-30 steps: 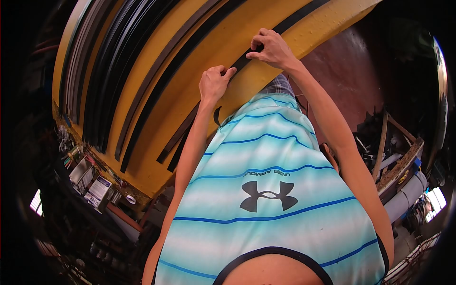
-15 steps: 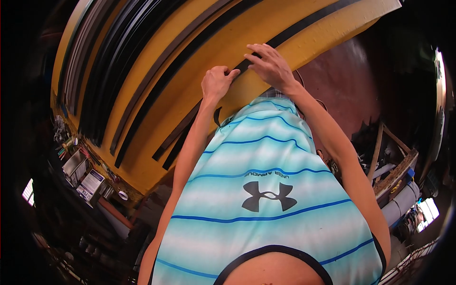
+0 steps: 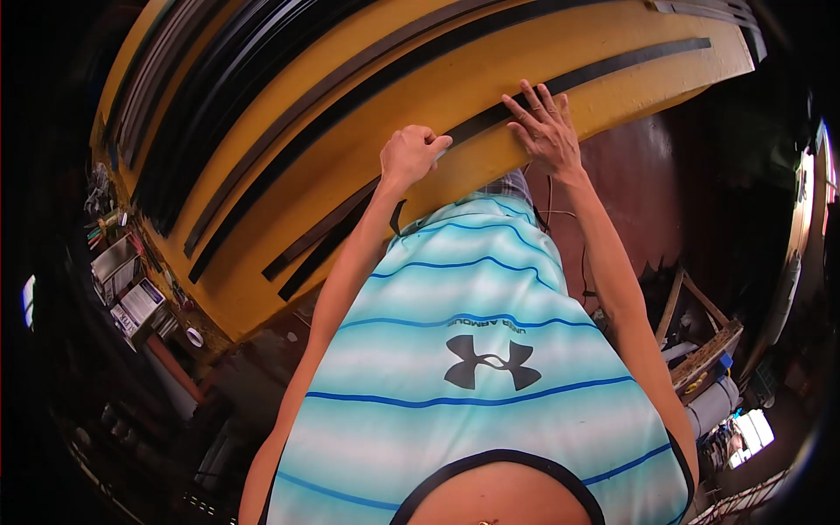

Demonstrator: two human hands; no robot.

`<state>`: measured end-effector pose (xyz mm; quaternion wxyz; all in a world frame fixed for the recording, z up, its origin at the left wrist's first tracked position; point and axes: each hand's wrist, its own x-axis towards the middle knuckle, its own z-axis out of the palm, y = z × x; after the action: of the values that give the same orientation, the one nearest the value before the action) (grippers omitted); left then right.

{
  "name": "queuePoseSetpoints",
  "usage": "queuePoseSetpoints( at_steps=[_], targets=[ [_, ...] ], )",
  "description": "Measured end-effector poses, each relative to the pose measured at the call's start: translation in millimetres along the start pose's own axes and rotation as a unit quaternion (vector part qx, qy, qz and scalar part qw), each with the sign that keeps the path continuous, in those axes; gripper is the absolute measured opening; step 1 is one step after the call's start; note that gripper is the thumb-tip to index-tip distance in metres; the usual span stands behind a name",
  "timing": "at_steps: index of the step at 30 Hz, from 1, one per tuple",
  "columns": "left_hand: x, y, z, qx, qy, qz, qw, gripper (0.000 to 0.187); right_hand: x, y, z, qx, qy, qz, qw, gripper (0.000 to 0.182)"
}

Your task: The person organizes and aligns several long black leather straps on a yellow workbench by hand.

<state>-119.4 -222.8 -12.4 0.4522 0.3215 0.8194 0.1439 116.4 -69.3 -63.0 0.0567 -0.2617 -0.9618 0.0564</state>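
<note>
A long black strip [image 3: 612, 63] lies across the yellow tabletop [image 3: 455, 171], close to its near edge. My left hand [image 3: 409, 157] is closed over the line of this strip, its fingers curled and the thumb pointing right. Something small and pale shows under the thumb, too little to name. Further right, my right hand [image 3: 549, 136] is open, fingers spread, at the strip's near side with fingertips over it. Left of my left hand, a brown strip [image 3: 319, 229] and a black strip end [image 3: 306, 271] lie side by side, partly hidden by my forearm.
Beyond the hands lie another black strip [image 3: 350, 92], a brown strip [image 3: 289, 118] and a bundle of dark strips [image 3: 206, 96]. Boxes and papers [image 3: 140, 302] stand off the table's left end. A wooden frame [image 3: 707, 346] is at the right, by the reddish floor [image 3: 626, 192].
My right hand has moved right along the black strip, its fingers now spread wider. My left hand stays closed near the same spot. The view has shifted, showing the strip's far right end.
</note>
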Motion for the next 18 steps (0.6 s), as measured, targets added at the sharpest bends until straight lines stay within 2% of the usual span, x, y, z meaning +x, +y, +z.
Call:
queuePoseSetpoints(
  at_steps=[2,3,5,6,7,9,11,12,14,16,18],
  targets=[
    [2,-3,3,0.004,0.000,0.024,1.000,0.037,6,16,-5,-0.010,0.044,0.084,0.995,0.057],
    [4,-5,3,0.001,0.005,0.024,1.000,0.037,11,17,-4,-0.011,0.046,0.078,0.996,0.057],
    [4,-6,6,0.014,0.013,0.052,0.998,0.040,21,10,-20,0.060,0.015,-0.009,0.998,0.061],
    [5,-4,6,0.012,0.013,0.056,0.998,0.040,27,-3,-27,0.122,0.009,-0.083,0.989,0.061],
    [3,1,4,0.013,0.011,0.048,0.999,0.041,34,-22,-31,0.142,-0.021,-0.136,0.980,0.059],
    [0,8,2,0.008,0.007,0.047,0.999,0.042,46,-52,-35,0.152,-0.010,-0.207,0.966,0.050],
    [-3,9,-1,0.014,0.002,0.042,0.999,0.043,56,-61,-26,0.155,-0.011,-0.234,0.960,0.038],
    [-4,9,-1,0.013,0.010,0.041,0.999,0.043,58,-58,-25,0.153,-0.011,-0.233,0.960,0.038],
    [-3,7,-2,0.000,0.004,0.043,0.999,0.042,62,-55,-24,0.144,-0.045,-0.248,0.957,0.029],
    [-5,5,-4,-0.014,-0.003,0.045,0.999,0.040,64,-52,-24,0.129,-0.038,-0.255,0.958,0.028],
    [-11,3,-10,-0.080,-0.049,0.042,0.995,0.036,63,-50,-25,0.113,-0.032,-0.264,0.957,0.027]
  ],
)
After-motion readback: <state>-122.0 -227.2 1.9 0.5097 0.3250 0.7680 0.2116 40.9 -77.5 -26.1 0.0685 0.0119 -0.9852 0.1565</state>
